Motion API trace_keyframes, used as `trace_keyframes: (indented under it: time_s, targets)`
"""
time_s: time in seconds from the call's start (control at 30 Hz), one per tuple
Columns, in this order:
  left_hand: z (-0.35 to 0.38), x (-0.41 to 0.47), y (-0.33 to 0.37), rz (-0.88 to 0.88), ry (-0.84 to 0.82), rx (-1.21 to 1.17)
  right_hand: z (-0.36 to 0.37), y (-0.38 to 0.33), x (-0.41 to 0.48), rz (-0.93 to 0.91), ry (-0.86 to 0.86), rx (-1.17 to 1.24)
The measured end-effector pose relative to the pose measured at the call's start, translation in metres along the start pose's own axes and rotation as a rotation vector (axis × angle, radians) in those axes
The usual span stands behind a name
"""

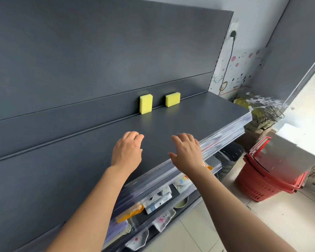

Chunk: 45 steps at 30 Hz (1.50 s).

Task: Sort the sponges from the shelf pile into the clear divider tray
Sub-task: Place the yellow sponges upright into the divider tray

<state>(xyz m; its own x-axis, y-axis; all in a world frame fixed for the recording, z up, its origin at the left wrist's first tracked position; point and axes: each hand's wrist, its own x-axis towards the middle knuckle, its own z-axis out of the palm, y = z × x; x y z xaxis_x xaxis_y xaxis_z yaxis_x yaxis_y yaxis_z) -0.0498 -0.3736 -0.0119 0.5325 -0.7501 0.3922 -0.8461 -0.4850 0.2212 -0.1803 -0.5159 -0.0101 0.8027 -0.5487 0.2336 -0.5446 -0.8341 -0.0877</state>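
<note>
Hovering over matte shelf [162, 120]: left hand [127, 151], right hand [187, 153] relaxed, empty; 2 rect. yellow sponges [145, 104] behind.

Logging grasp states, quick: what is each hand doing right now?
Left hand: open, fingers loosely curled, holding nothing.
Right hand: open, holding nothing.

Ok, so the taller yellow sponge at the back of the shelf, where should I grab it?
Probably take the taller sponge by its left and right edges, reaching in from the front. It stands on end against the back panel, so its rear face is blocked, while both sides are free, with a gap to the other sponge.
</note>
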Motion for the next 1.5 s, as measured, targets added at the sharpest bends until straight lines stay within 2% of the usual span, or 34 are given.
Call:
trace_keyframes:
  time_s: [0.3, 0.57, 0.83, 1.03, 1.23, 1.5]
  targets:
    - [0.034, 0.072, 0.030, -0.090, -0.005, 0.050, 0.014, 0.067, 0.065, -0.054, -0.019, 0.019]
    - [0.070, 0.157, 0.019, -0.132, 0.057, 0.122, 0.038, 0.106, 0.151, -0.132, -0.031, 0.010]
    - [0.097, 0.223, -0.006, -0.228, 0.068, 0.218, 0.058, 0.125, 0.242, -0.185, -0.042, 0.025]
    - [0.113, 0.239, -0.017, -0.309, 0.078, 0.264, 0.075, 0.127, 0.288, -0.255, -0.094, 0.040]
    - [0.122, 0.249, -0.014, -0.468, 0.123, 0.139, 0.095, 0.130, 0.329, -0.342, -0.110, 0.010]
    - [0.126, 0.250, 0.003, -0.580, 0.213, 0.024, 0.101, 0.136, 0.355, -0.416, 0.008, 0.001]
